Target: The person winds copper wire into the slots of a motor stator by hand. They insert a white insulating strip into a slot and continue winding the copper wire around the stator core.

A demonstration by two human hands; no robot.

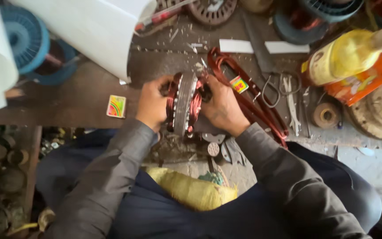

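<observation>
The fingers of the left hand (152, 105) and the right hand (220, 109) were clenched on opposite faces of a motor stator (184, 104), held on edge just above the cluttered surface (80, 95), near the person's lap. Its steel core looked heavy and stiff, best gripped by the rim, while the copper windings bulging from each face seemed easily nicked. Loose copper wire loops (248, 95) lay just beside the right hand, scissors (273, 88) beyond.

left hand (152, 105), right hand (221, 108), gripping copper-wound stator (184, 104), cluttered workbench (80, 95)
</observation>
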